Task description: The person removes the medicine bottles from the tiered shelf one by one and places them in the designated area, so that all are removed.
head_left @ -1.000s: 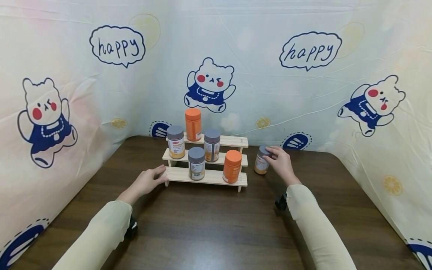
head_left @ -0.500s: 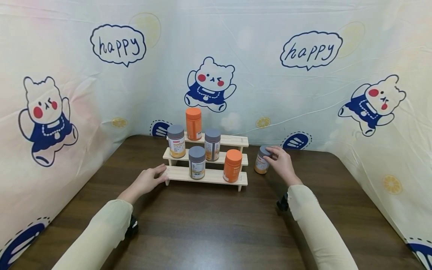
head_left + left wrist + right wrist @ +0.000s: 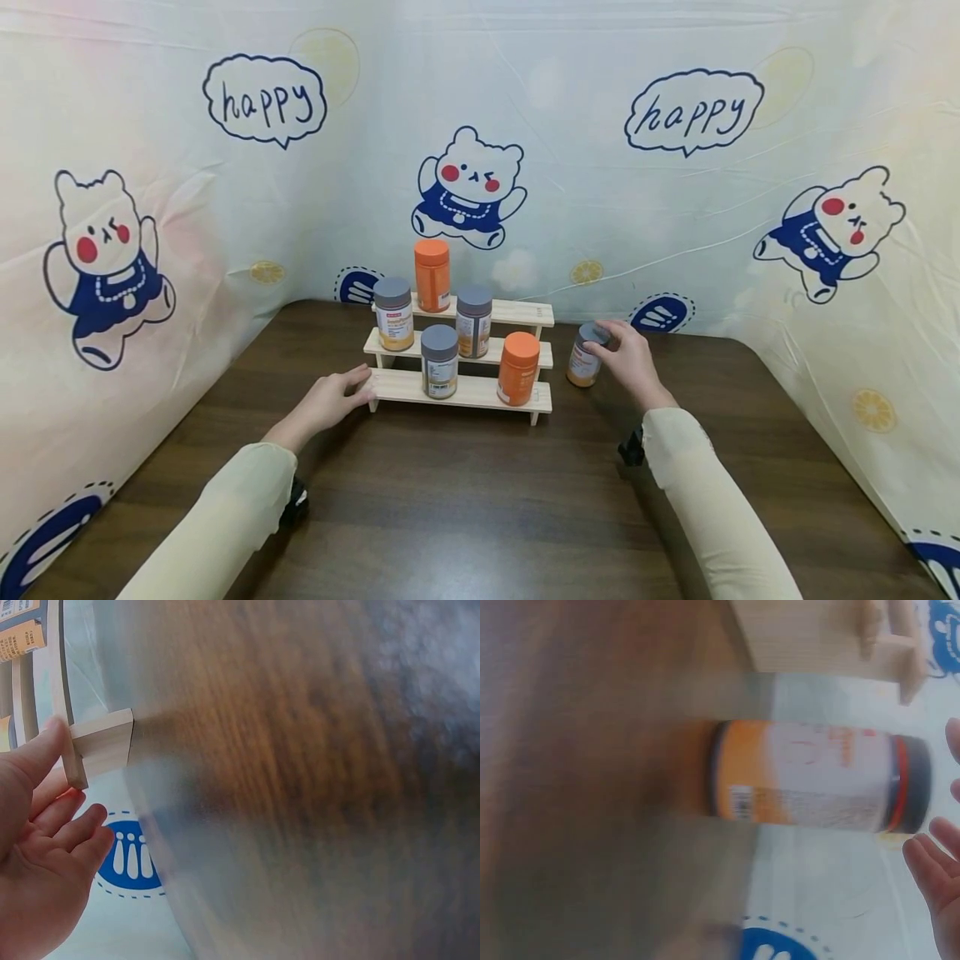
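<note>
My left hand (image 3: 330, 403) pinches the left end of the lowest shelf of a three-step wooden display rack (image 3: 476, 390). In the left wrist view its thumb lies on the board (image 3: 105, 740) and a finger sits beneath. Right of the rack, a grey-lidded supplement bottle (image 3: 582, 365) stands upright on the table. My right hand (image 3: 632, 360) is at its lid, thumb and fingers spread. The right wrist view shows the fingers (image 3: 928, 864) relaxed beside the dark lid of the bottle (image 3: 810, 776), a small gap between them.
On the rack stand an orange bottle (image 3: 432, 279) on top, two grey-lidded bottles (image 3: 394, 321) in the middle, and a grey-lidded bottle (image 3: 439, 367) and an orange bottle (image 3: 517, 375) below. A printed cloth (image 3: 570, 192) hangs behind the brown table (image 3: 480, 500).
My right hand has shifted slightly to the right, its fingers spreading a little at the lid. The left hand, the rack and the bottles stay in place.
</note>
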Tool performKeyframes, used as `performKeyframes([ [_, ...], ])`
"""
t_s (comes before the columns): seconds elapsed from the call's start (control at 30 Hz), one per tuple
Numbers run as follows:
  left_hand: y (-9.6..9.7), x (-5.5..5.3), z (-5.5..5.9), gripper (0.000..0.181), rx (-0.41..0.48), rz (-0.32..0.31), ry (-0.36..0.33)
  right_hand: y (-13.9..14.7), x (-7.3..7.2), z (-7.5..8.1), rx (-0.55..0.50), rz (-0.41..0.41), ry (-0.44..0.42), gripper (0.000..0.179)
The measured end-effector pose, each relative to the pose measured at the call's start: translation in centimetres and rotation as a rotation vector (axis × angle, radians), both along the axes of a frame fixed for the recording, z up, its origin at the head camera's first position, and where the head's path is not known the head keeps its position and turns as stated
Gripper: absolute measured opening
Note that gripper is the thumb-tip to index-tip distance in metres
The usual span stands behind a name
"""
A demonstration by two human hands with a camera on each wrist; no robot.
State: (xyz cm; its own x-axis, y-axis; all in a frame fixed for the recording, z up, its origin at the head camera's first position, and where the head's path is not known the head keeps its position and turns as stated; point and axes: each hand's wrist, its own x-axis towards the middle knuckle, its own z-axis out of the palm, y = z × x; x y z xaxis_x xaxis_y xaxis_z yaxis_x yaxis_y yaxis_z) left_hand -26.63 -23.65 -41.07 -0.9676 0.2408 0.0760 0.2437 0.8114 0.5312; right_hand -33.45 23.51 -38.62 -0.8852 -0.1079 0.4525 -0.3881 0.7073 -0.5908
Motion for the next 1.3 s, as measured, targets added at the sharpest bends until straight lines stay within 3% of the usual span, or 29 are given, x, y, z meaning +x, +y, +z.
performKeyframes([
  [0.23, 0.1, 0.0, 0.0, 0.053, 0.005, 0.002, -0.005, -1.2, -0.1, 3.6, 0.021, 0.040, 0.079, 0.047],
  [0.53, -0.1, -0.1, -0.2, 0.054, 0.003, 0.002, -0.013, -4.4, -0.1, 9.3, 0.032, 0.130, 0.040, 0.055],
  [0.73, -0.2, -0.2, -0.3, 0.054, -0.002, 0.006, -0.011, -7.7, -0.4, 12.2, 0.059, 0.183, 0.049, 0.057],
  [0.97, -0.2, -0.1, -0.2, 0.054, 0.003, 0.006, -0.020, -12.0, -0.2, 14.2, 0.085, 0.255, 0.028, 0.059],
  [1.3, -0.1, -0.2, -0.2, 0.053, 0.005, -0.001, -0.005, -16.6, -0.5, 15.6, 0.103, 0.302, 0.033, 0.058],
])
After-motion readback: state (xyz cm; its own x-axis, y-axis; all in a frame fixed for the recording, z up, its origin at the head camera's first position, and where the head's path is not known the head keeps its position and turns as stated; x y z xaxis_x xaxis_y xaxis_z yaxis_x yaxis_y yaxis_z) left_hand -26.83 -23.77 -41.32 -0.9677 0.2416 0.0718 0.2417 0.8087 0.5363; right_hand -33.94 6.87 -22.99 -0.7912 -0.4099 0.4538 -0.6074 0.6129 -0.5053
